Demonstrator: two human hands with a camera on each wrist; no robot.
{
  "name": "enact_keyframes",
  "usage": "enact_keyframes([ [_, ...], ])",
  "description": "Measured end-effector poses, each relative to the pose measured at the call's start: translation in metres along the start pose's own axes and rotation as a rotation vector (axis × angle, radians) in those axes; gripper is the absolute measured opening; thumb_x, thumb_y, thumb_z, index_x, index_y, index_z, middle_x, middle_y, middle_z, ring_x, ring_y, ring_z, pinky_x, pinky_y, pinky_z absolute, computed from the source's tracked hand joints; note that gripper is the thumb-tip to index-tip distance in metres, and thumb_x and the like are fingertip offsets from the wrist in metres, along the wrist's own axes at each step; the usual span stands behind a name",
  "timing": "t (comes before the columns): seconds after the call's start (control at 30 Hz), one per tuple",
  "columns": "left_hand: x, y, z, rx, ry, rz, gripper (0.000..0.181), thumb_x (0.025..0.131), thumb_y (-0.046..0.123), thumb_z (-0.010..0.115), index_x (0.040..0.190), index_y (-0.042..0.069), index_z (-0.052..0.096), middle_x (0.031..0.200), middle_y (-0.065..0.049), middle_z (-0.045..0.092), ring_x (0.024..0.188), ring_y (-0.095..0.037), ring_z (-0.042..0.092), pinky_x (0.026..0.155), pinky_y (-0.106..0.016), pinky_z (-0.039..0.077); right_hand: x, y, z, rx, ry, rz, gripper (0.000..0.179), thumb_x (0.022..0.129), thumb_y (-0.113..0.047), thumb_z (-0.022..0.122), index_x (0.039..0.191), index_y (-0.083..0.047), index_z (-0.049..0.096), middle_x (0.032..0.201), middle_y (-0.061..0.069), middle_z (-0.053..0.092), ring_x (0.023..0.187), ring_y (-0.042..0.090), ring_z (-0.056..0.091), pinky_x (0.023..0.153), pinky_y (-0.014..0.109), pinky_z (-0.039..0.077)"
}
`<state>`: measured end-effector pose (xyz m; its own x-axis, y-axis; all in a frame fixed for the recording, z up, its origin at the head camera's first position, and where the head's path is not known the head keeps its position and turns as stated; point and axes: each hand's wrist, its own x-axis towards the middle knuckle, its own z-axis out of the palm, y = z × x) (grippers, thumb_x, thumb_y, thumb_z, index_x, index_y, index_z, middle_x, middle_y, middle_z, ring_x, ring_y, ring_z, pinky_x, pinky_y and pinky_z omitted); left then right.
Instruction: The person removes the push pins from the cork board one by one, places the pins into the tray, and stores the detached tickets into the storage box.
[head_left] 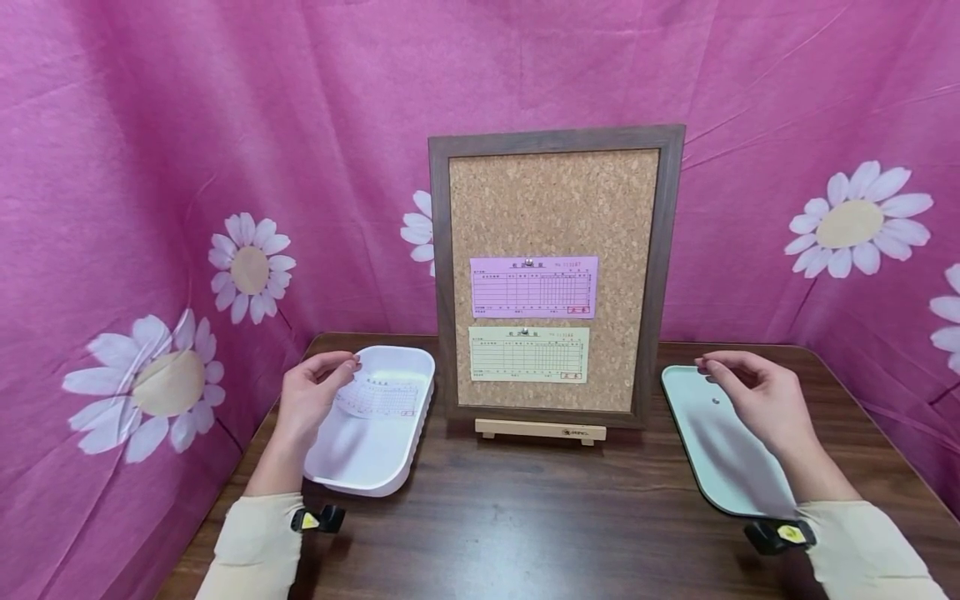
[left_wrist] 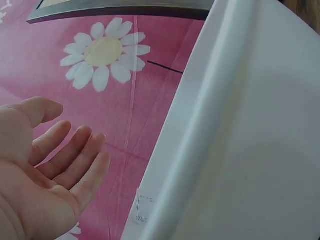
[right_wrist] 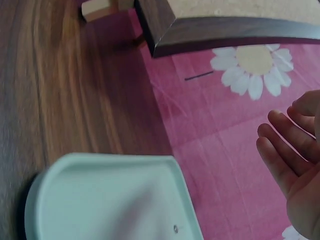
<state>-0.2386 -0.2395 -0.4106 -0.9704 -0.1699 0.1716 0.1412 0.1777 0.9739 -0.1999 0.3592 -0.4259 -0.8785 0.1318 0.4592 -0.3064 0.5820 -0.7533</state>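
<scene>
My left hand (head_left: 313, 392) hovers over the white plastic tray (head_left: 408, 467), in which a printed receipt slip (head_left: 386, 397) lies. Nothing shows between its loosely bent fingers in the left wrist view. Above the pale green tray (head_left: 701, 450) is my right hand (head_left: 761, 400), also with relaxed fingers and no object visible in them. One small metallic pushpin (head_left: 716, 401) lies in that tray. Between the hands stands a framed cork board (head_left: 555, 208). A purple receipt slip (head_left: 532, 292) and, below it, a pale green receipt slip (head_left: 525, 358) are pinned on it.
A small wooden easel (head_left: 540, 430) supports the board on the dark wood table (head_left: 510, 525). Behind the table hangs a pink cloth (head_left: 360, 125) with large white daisies. Black wrist cameras sit at both cream sleeves (head_left: 258, 533).
</scene>
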Motion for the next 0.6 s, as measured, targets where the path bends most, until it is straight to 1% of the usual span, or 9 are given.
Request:
enact_keyframes([
  [0.13,0.000,0.000,0.004,-0.031,-0.017,0.016,0.031,0.104,0.002,0.067,0.128,-0.018,0.066,0.096,0.019,0.077,0.095,0.004,0.074,0.089,-0.016,0.061,0.001,-0.007,0.003,0.001,-0.011,-0.019,0.018,0.103,-0.003,0.070,0.117,0.009,0.075,0.098,-0.037,0.072,0.086,-0.017,0.070,0.074,0.002,0.052],
  [0.37,0.000,0.002,0.008,-0.041,-0.026,0.009,0.031,0.105,0.002,0.065,0.129,-0.018,0.065,0.096,0.021,0.076,0.096,0.004,0.074,0.090,-0.017,0.062,0.003,-0.019,0.005,0.011,-0.015,-0.039,0.018,0.103,-0.003,0.071,0.117,0.008,0.075,0.099,-0.036,0.073,0.087,-0.017,0.069,0.074,0.002,0.050],
  [0.5,-0.001,0.004,0.012,-0.051,-0.032,0.006,0.030,0.105,0.000,0.065,0.129,-0.018,0.065,0.097,0.019,0.077,0.095,0.003,0.074,0.090,-0.018,0.062,0.003,-0.023,0.007,0.029,-0.015,-0.047,0.018,0.102,-0.002,0.072,0.117,0.008,0.075,0.099,-0.035,0.074,0.087,-0.016,0.069,0.071,0.003,0.050],
  [0.6,0.000,0.005,0.015,-0.061,-0.039,0.004,0.030,0.104,0.000,0.066,0.128,-0.018,0.065,0.100,0.015,0.079,0.095,0.002,0.074,0.090,-0.018,0.062,0.002,-0.027,0.008,0.040,-0.017,-0.048,0.018,0.102,-0.003,0.072,0.117,0.007,0.075,0.099,-0.034,0.075,0.086,-0.015,0.069,0.064,0.007,0.049],
])
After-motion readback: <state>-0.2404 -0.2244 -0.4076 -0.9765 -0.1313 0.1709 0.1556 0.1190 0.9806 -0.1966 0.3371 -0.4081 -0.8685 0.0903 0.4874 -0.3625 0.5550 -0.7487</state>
